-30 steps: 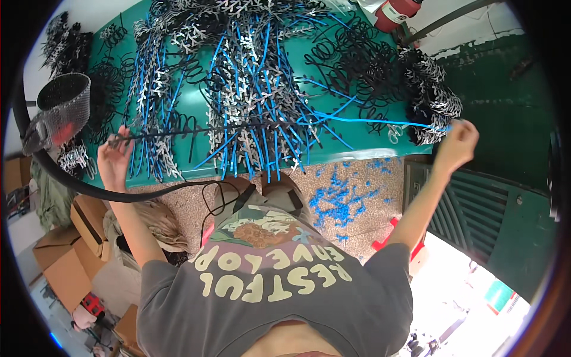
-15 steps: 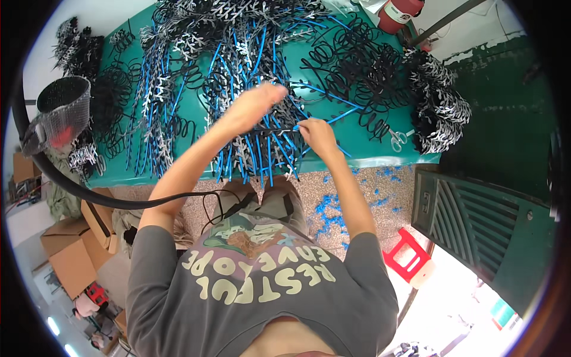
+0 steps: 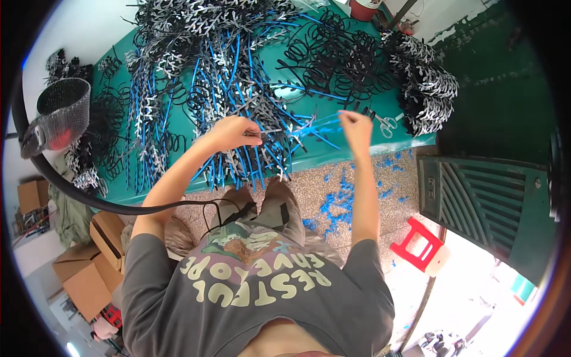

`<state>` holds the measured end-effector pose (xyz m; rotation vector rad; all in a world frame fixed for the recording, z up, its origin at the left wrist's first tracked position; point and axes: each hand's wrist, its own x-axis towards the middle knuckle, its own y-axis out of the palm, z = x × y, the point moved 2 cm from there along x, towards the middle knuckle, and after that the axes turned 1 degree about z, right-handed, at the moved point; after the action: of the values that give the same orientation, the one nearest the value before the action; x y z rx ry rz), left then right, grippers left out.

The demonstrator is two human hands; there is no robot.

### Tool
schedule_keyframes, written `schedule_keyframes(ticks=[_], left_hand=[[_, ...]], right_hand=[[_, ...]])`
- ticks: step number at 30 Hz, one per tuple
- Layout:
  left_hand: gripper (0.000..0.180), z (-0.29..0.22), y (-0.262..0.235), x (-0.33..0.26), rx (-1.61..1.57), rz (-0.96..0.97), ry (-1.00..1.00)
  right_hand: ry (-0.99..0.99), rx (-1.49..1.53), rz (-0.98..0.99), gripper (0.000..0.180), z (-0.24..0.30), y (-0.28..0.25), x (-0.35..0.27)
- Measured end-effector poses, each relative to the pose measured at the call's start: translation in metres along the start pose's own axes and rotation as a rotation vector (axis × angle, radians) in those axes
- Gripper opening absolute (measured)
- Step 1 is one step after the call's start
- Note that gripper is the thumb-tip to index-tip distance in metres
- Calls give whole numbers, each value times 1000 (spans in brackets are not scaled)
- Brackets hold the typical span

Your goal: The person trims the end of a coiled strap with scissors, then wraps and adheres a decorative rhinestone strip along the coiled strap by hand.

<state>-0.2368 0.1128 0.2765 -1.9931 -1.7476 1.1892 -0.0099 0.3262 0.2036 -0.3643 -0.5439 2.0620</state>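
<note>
My left hand [image 3: 233, 133] is closed, fingers pinched round a thin dark stem [image 3: 272, 130] whose tip sticks out to the right. Below and around that hand spreads a thick bundle of artificial leafy stems [image 3: 238, 95], black, grey and white, with blue strips among them. Over the right part of the table my right hand [image 3: 357, 130] is raised, fingertips pressed together. A motion-smeared blue strip [image 3: 318, 128] stretches from near the left hand's stem to those fingertips. Beside the right hand lie scissors with pale handles [image 3: 386, 126].
A green-covered table [image 3: 285, 74] carries loops of black wire [image 3: 333, 56] and leafy piles, one at the right end [image 3: 425, 83]. Blue scraps [image 3: 342, 202] litter the speckled floor. A red stool [image 3: 416, 244] stands right; a black hose [image 3: 89, 193] and mesh cup [image 3: 64, 107] are left.
My right hand has moved to the right, away from the left, drawing the blue strip out. My left hand has come down nearer to me and now pinches a stem.
</note>
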Motion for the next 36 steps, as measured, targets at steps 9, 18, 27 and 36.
schedule_keyframes(ticks=[9, 18, 27, 36], left_hand=[[15, -28, -33, -93, -5, -241, 4], [13, -11, -14, -207, 448, -592, 146], [12, 89, 10, -342, 406, -763, 93], [12, 125, 21, -420, 170, -766, 144]], right_hand=[[2, 195, 456, 17, 78, -16, -55], [-21, 725, 1066, 23, 245, 113, -200], [403, 2065, 389, 23, 215, 148, -199], [465, 1906, 173, 23, 195, 174, -226]])
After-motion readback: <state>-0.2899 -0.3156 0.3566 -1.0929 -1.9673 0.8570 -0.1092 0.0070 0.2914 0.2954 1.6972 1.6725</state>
